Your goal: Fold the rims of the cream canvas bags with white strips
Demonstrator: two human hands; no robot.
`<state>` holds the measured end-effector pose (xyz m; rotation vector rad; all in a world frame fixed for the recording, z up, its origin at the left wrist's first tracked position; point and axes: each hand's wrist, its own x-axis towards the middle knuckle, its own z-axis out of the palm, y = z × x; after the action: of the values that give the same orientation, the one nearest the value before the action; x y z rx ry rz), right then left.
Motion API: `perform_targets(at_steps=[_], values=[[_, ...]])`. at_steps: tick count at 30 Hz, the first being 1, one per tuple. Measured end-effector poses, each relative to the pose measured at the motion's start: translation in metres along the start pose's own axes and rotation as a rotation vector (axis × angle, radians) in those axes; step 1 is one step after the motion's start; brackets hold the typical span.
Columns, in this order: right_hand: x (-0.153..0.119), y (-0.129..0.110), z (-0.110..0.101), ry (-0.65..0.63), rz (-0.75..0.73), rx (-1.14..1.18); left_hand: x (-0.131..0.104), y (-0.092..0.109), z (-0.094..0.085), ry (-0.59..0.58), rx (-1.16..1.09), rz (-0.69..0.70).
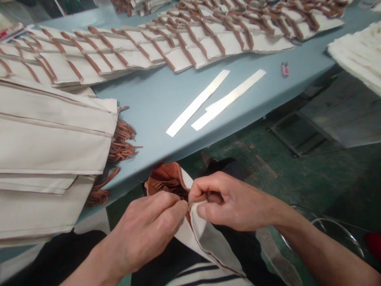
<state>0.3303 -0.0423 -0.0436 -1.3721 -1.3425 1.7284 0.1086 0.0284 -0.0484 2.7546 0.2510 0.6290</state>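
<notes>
A cream fabric bag (205, 234) with a brown lining lies across my lap, its mouth gathered between my hands. The fingers of my left hand (151, 226) are pinched on the bag's edge. Close beside them, my right hand (232, 202) grips a folded cream flap of the same edge between thumb and bent fingers. Beyond the hands, the brown inside (166, 176) of the bag gapes open toward the table. Whatever lies between the fingertips is mostly hidden.
The blue-grey table (143, 99) holds overlapping rows of cream pieces with brown edges (184, 47). At left lie stacked cream bags (50, 139) with brown cords (123, 139). Two white strips (198, 103) and pink thread snips (285, 70) rest near the edge. A metal stool ring (342, 230) stands at right.
</notes>
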Motion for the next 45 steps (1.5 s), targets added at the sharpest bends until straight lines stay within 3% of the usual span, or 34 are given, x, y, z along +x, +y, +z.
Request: perform_targets(at_steps=[8,14,20,25,30,35,38,40,42,45], values=[[0.012,0.009,-0.006,-0.14,-0.092,0.087,-0.007,-0.007,0.0,-0.134,0.036,0.052],[0.006,0.007,-0.002,-0.099,-0.08,-0.044,-0.007,-0.006,0.001,-0.165,0.033,0.028],[-0.005,-0.009,0.007,0.037,-0.139,-0.385,-0.01,-0.003,-0.001,-0.125,-0.007,0.016],[-0.005,-0.01,0.011,0.047,-0.15,-0.509,-0.014,-0.004,0.002,-0.114,-0.055,0.033],[-0.002,-0.006,0.015,0.065,-0.054,-0.237,-0.009,-0.006,0.002,-0.098,0.052,0.066],[0.0,0.007,0.019,-0.018,0.012,0.165,0.002,-0.004,0.001,-0.073,0.1,0.08],[-0.003,0.011,0.021,-0.067,0.046,0.311,0.004,0.002,-0.003,-0.067,0.041,0.048],[-0.008,0.008,0.023,-0.073,0.081,0.286,0.001,0.008,-0.005,-0.043,-0.077,0.013],[-0.013,0.005,0.024,0.0,0.042,0.122,-0.004,0.012,-0.007,-0.016,-0.262,-0.106],[-0.019,0.002,0.025,0.158,-0.177,-0.258,-0.01,0.013,-0.007,-0.05,-0.543,-0.381]])
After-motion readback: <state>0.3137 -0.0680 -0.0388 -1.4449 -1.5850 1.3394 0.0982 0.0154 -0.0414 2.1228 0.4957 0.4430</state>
